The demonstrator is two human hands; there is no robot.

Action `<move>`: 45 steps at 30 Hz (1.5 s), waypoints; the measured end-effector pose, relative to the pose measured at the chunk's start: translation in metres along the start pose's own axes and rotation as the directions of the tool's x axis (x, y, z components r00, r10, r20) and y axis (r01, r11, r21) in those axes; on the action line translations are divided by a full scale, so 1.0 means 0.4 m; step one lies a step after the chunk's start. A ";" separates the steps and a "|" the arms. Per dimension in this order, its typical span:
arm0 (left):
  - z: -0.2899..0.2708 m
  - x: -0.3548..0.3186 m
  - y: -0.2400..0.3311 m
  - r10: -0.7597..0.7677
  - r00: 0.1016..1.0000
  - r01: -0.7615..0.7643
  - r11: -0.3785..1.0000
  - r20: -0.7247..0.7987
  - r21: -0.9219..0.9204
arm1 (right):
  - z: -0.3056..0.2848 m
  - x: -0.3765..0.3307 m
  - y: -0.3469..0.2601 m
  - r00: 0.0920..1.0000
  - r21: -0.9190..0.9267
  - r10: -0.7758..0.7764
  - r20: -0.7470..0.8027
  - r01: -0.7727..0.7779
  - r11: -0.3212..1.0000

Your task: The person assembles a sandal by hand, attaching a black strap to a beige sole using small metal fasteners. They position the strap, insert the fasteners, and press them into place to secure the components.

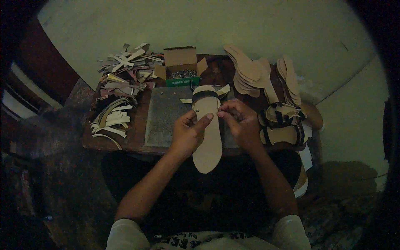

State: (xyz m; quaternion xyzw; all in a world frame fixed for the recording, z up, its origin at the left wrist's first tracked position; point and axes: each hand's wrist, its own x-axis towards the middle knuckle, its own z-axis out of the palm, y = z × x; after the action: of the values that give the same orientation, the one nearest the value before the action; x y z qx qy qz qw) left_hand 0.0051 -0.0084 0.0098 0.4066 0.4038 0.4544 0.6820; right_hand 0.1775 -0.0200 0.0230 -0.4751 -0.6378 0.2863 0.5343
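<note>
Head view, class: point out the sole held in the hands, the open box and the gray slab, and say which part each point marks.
Sole [210, 137]: head view, bare upper face below the left thumb.
Open box [182, 81]: head view, green front wall.
Gray slab [163, 117]: head view, bare left part.

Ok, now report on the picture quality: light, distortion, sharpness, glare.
In the head view, the light is dim and greenish, the floor at left nearly black; in the head view, the fisheye leaves black corners; in the head view, the sandal sole stands out clearly, though grain softens fine detail; in the head view, no strong glare shows on the wall.
</note>
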 end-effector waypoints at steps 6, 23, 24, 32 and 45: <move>0.008 -0.012 0.013 0.095 0.995 -0.093 0.994 -0.031 0.056 | -0.005 0.000 -0.002 0.997 -0.055 -0.071 0.034 0.072 0.996; 0.007 -0.011 0.008 0.125 0.992 -0.124 0.987 -0.005 0.099 | 0.003 -0.008 0.011 0.996 0.116 0.093 0.013 -0.093 0.989; 0.010 -0.013 0.009 0.129 0.992 -0.128 0.987 -0.007 0.094 | 0.003 -0.009 0.008 0.996 0.111 0.089 0.014 -0.090 0.990; 0.017 -0.022 0.018 0.140 0.990 -0.139 0.979 0.001 0.148 | -0.005 -0.003 -0.040 0.978 0.122 0.209 0.021 -0.210 0.970; 0.014 -0.014 -0.008 0.260 0.963 -0.270 0.931 0.076 0.247 | -0.050 0.005 -0.034 0.921 0.216 0.319 0.221 -0.366 0.905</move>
State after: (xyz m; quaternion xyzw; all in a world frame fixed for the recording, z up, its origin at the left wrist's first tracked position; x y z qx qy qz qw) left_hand 0.0099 -0.0156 0.0098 0.5511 0.3858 0.4778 0.5649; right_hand 0.1925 -0.0261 0.0411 -0.4799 -0.5479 0.4969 0.4717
